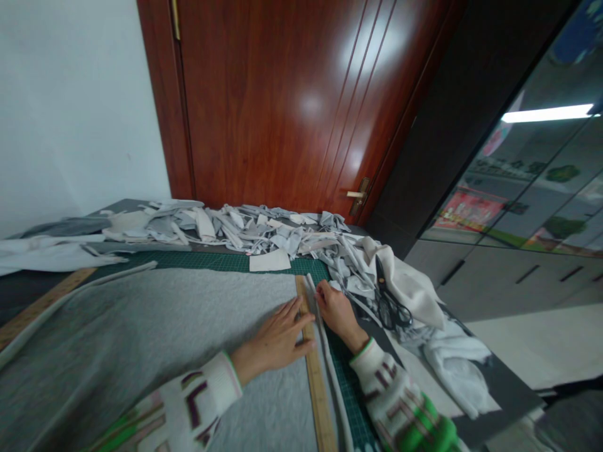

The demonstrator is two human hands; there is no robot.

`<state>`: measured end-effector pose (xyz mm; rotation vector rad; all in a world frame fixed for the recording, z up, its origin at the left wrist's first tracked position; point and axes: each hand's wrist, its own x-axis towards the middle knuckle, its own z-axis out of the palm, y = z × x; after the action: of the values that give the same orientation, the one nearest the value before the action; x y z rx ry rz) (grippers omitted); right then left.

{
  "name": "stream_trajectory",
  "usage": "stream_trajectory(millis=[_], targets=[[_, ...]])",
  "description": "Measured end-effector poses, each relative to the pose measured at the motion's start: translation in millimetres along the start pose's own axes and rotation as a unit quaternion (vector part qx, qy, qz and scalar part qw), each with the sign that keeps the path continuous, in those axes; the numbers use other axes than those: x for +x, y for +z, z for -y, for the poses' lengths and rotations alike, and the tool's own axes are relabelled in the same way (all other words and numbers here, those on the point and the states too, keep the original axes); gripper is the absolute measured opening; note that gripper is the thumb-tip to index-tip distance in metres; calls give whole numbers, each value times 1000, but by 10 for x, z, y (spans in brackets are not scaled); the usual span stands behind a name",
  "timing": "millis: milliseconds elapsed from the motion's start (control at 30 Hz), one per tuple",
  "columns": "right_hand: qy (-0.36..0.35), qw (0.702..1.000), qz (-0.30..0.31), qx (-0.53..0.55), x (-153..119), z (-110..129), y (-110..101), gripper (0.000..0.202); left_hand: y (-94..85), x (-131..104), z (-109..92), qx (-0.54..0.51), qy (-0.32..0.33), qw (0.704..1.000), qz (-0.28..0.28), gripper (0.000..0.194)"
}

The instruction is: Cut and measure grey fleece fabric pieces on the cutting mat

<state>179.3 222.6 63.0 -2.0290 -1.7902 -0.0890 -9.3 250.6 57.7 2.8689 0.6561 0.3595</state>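
A grey fabric sheet (pixel 179 314) covers much of the green cutting mat (pixel 207 259). Along its right side lies a wooden ruler (pixel 316 383), running away from me. My left hand (pixel 273 339) is pressed flat, its fingers spread over the fabric and across the ruler. Just right of the ruler's far end, my right hand (pixel 336 309) is closed, thumb and fingers pinched beside the fabric's raised, rolled-looking edge (pixel 332 364). Whatever lies between those fingertips is too small or hidden to make out.
Fabric scraps (pixel 277 232) are heaped along the table's far side. Black-handled scissors (pixel 389 301) lie at the right by white cloth (pixel 405 276). A second wooden ruler (pixel 42 304) is at the left. Beyond the table stand a brown door (pixel 273 113) and a glass-fronted cabinet (pixel 518 176).
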Motion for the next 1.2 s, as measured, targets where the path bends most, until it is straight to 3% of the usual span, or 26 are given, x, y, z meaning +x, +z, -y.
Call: stream_trajectory(millis=[833,1200], targets=[[15,999,20,-29,-16,-18,-50,10,-86,15,2,-32,0,998,60,73],[13,999,6,-30,-11,16,-35,8,-33,-3,41,-33,9,999,33,69]])
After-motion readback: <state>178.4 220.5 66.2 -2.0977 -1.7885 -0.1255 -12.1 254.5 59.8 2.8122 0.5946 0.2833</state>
